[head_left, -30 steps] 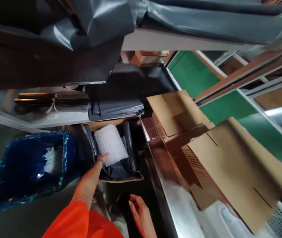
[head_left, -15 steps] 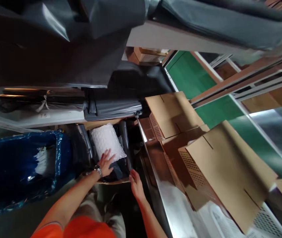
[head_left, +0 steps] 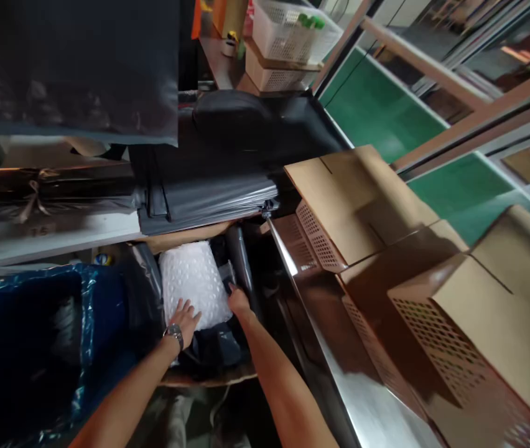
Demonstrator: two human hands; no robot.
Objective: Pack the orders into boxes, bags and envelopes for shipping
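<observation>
A white bubble-wrapped package (head_left: 194, 280) lies in an open cardboard box (head_left: 185, 235) among black plastic bags. My left hand (head_left: 183, 320), with a metal watch at the wrist, rests on the package's lower left part, fingers spread. My right hand (head_left: 238, 300) is at the package's right edge, beside an upright roll of black plastic (head_left: 241, 255). Its fingers look curled together; whatever they grip, if anything, is hidden.
A blue-lined bin (head_left: 85, 336) stands at the left. Stacked black bags (head_left: 209, 193) lie on the shelf beyond the box. Along the right, a metal bench (head_left: 339, 373) carries perforated baskets (head_left: 321, 239) topped with cardboard sheets (head_left: 353, 199). Dark plastic hangs overhead.
My right hand has moved from the box's near right rim up to the package's right edge. The left hand stays on the package, which lies straighter now. The view has shifted.
</observation>
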